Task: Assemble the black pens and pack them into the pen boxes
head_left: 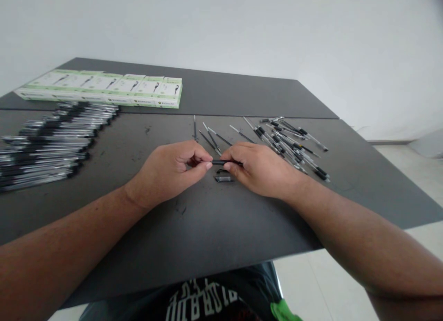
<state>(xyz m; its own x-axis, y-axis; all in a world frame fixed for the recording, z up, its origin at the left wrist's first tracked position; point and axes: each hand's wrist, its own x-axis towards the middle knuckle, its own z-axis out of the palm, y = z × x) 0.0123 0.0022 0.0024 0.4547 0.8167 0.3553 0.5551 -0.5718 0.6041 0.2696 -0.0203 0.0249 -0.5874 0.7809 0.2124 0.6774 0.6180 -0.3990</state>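
Both my hands meet over the middle of the dark table, pinching a thin pen (pixel 218 162) with a black grip that lies level between them. My left hand (pixel 176 163) has thumb and forefinger closed on its left end. On its right end, the fingers of my right hand (pixel 258 166) are wrapped, hiding that part. Just below the pen, a clear pen cap (pixel 224 179) with a dark clip lies on the table. Beyond my fingertips are several loose ink refills (pixel 209 137). A scattered heap of pens (pixel 290 143) lies past my right hand.
To the left, many pens (pixel 62 141) with black grips lie in a long stacked row. Behind them, a line of white and green boxes (pixel 104 88) stands near the seam of the table (pixel 238 97). The near table edge runs close to my lap; a pale wall rises behind.
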